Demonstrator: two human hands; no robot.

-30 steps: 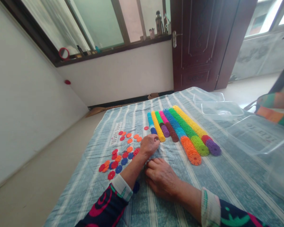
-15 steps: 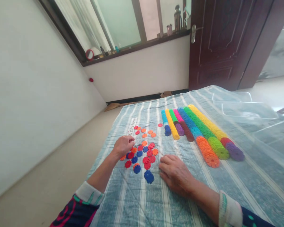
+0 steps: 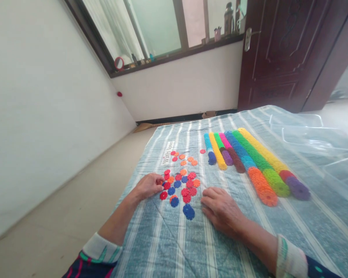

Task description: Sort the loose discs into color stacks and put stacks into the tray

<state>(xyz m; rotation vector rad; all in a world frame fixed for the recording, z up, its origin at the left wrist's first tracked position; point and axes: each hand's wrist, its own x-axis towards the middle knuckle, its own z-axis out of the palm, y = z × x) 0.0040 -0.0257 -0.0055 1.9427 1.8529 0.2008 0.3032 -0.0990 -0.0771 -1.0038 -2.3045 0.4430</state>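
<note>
Loose flower-edged plastic discs (image 3: 187, 192) in red, orange and blue lie scattered on the striped cloth. At the left edge of this spread is my left hand (image 3: 148, 186), thumb and fingertips closed around the edge of a disc in a small cluster; its palm is hidden. My right hand (image 3: 222, 208) rests on the cloth right of the discs, palm down, fingers curled in. What is under those fingers, if anything, cannot be seen. Just beyond it lie long rows of stacked discs (image 3: 253, 164), grouped by colour.
Clear plastic boxes (image 3: 317, 141) stand at the far right of the cloth-covered surface (image 3: 162, 247). One red disc (image 3: 202, 151) lies apart, near the shorter rows. A wall and window ledge (image 3: 176, 58) are beyond, with a dark door (image 3: 295, 58) to the right.
My left hand has drawn back toward me and left, uncovering red discs at the edge of the spread. My right hand keeps its place beside the discs. The view has shifted slightly.
</note>
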